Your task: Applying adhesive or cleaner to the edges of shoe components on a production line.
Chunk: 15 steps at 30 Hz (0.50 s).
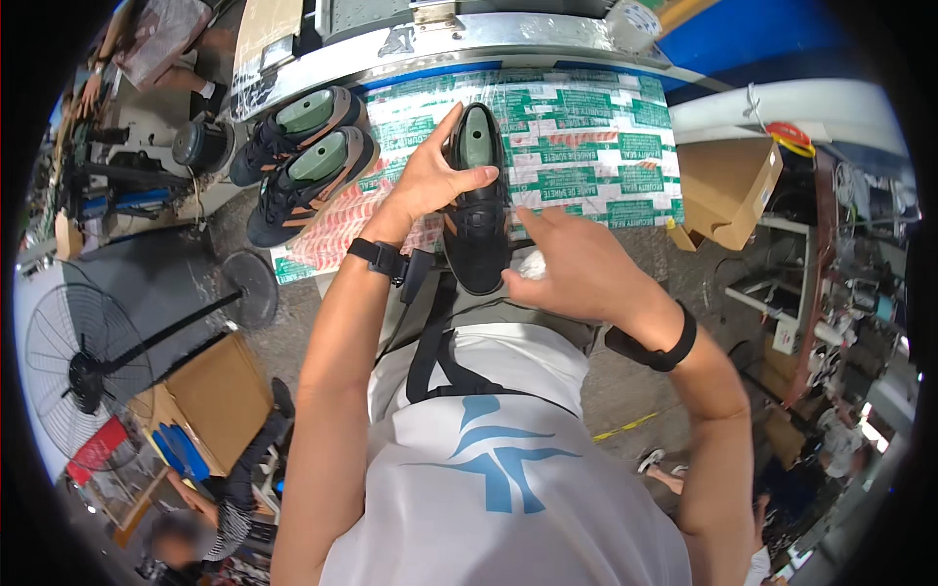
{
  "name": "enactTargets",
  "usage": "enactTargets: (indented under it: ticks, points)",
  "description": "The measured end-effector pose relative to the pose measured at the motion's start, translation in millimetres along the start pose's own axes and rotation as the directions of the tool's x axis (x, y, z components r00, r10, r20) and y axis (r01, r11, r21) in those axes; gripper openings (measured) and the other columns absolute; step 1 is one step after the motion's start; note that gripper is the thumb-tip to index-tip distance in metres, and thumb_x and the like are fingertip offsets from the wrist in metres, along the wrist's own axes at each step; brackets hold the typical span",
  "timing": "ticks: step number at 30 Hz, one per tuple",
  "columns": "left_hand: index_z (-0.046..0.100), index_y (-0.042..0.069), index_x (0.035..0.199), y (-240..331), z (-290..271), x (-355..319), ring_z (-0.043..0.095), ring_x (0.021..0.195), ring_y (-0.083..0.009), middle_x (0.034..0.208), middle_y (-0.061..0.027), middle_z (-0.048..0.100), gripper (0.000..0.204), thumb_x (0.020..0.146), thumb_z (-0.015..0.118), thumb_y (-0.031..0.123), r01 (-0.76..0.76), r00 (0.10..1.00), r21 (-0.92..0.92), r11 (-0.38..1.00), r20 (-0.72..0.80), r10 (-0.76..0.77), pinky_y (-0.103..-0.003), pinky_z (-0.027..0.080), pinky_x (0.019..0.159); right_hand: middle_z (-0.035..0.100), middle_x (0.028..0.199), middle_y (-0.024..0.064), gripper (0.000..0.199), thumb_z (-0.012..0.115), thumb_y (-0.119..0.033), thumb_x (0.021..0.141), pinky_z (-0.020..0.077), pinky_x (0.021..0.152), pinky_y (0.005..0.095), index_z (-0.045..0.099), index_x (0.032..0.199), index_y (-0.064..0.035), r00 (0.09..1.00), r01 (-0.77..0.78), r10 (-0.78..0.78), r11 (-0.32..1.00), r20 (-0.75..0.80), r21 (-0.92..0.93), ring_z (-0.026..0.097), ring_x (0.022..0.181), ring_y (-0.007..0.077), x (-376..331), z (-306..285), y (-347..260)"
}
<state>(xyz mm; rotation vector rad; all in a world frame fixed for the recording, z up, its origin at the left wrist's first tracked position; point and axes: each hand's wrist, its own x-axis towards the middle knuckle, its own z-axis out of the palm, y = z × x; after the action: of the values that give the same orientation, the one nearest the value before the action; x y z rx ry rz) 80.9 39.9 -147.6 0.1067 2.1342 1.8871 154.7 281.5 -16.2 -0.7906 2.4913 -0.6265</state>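
Observation:
A black shoe point(476, 239) with a green shoe tree point(478, 142) in its opening stands on the taped table, toe toward me. My left hand point(430, 181) grips it around the heel and ankle, thumb across the tongue and fingers along the left side. My right hand point(586, 264) is at the right side of the toe, thumb and index finger close to the upper. A white, crumpled wad point(532, 265) shows between its thumb and fingers; the curled fingers are partly hidden.
A pair of similar dark shoes point(311, 181) with green shoe trees stands at the table's left. Green-and-white printed tape covers the tabletop point(596, 146). A metal machine edge point(528, 34) runs behind it. Right is an open cardboard box point(728, 190); left, a large fan point(88, 371). Other people are nearby.

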Motion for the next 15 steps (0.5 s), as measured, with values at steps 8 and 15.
enactTargets:
  ticks: [8,15]
  points:
    - [0.026,0.008,0.173,-9,-9,-18,0.049,0.148,-0.0353,0.165,-0.0287,0.044,0.107,0.088,0.088,0.024,-0.009,1.0,-0.192,0.981,-0.002,0.009,-0.044,0.049,0.115,0.07,0.095,0.0235,0.083,0.083,-0.041,0.079,0.0576,0.078,0.0485,0.061,0.135,0.0159,0.966,0.032,-0.032,0.999,-0.257,-0.005,0.071,0.085,0.0398,6,32,-25]
    - [0.017,0.0,0.172,16,-8,-24,0.057,0.142,-0.0346,0.159,-0.0326,0.049,0.107,0.09,0.078,0.031,0.146,0.982,0.039,0.989,-0.124,-0.14,-0.042,0.045,0.118,0.071,0.099,0.0248,0.076,0.081,-0.043,0.081,0.0571,0.079,0.049,0.062,0.126,0.0159,0.972,0.049,-0.053,0.998,-0.229,-0.025,0.072,0.088,0.0399,23,56,-31]
